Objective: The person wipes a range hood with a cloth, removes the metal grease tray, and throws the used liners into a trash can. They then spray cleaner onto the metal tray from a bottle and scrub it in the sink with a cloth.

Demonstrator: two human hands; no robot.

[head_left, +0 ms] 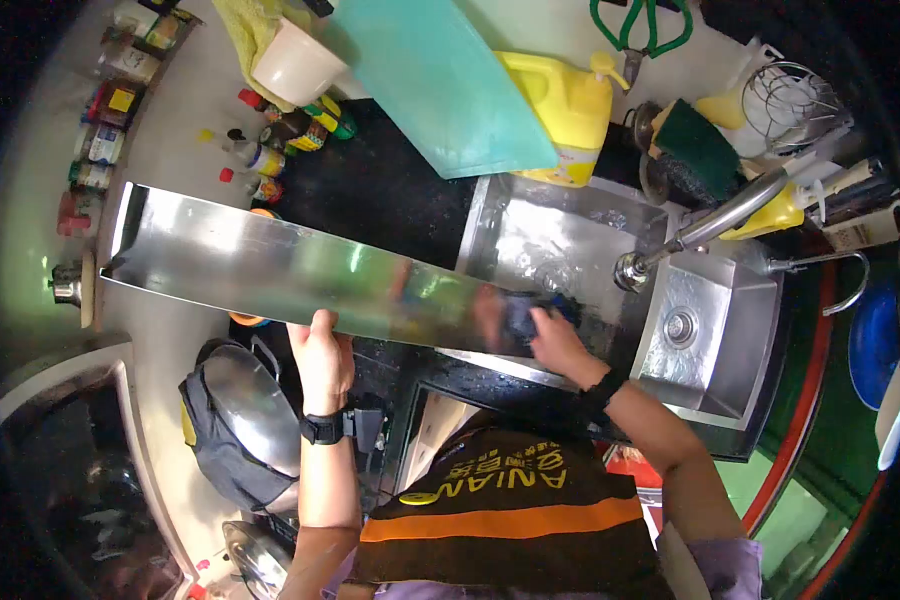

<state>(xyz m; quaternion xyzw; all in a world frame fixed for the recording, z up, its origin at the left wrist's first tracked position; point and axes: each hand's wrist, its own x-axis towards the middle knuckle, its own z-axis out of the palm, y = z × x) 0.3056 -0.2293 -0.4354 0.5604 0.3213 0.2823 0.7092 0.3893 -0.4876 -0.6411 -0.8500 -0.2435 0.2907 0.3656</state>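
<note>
A long shiny metal panel (270, 250) with raised edges lies slantwise across the counter, its right end over the left sink basin. My left hand (320, 355) is closed round its near edge, left of the middle. Near the panel's right end, my right hand (562, 348) presses a dark, bluish cloth (525, 318) against the metal surface. The cloth's outline is blurred, and part of it is under the fingers. Green and dark reflections show along the panel.
Right of the panel are the left sink basin (560, 215), a chrome faucet (705, 230) and a second basin (725, 340). Behind stand a teal board (440, 90) and a yellow jug (565, 110). Bottles (260, 155) line the back left; a wok (250, 405) hangs front left.
</note>
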